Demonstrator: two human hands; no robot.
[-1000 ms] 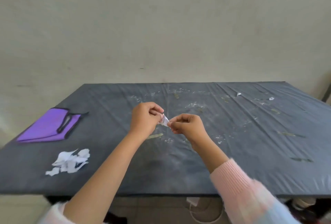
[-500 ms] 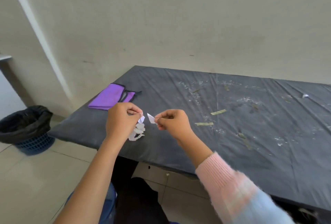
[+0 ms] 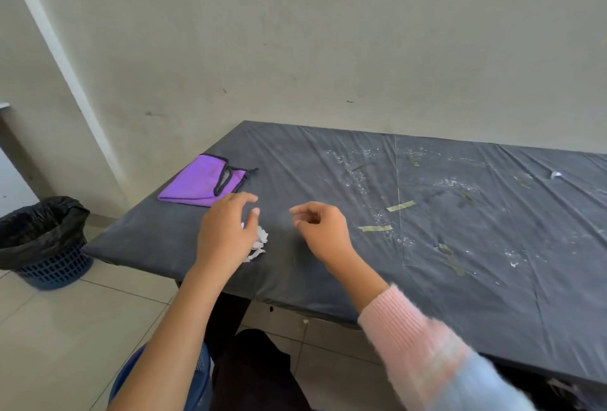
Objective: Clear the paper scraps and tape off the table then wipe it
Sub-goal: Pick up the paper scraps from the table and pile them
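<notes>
The left hand point(image 3: 226, 233) hovers with fingers spread and relaxed, holding nothing, just above a small pile of torn white paper scraps point(image 3: 259, 244) near the front edge of the dark plastic-covered table point(image 3: 295, 164); the right hand point(image 3: 323, 229) hangs beside it, fingers loosely curled, nothing visible between them; two pale green tape strips point(image 3: 400, 205) stick to the table right of that hand; a folded purple cloth with black trim point(image 3: 200, 182) lies at the left corner; a blue basket bin lined with a black bag point(image 3: 42, 243) stands on the floor.
</notes>
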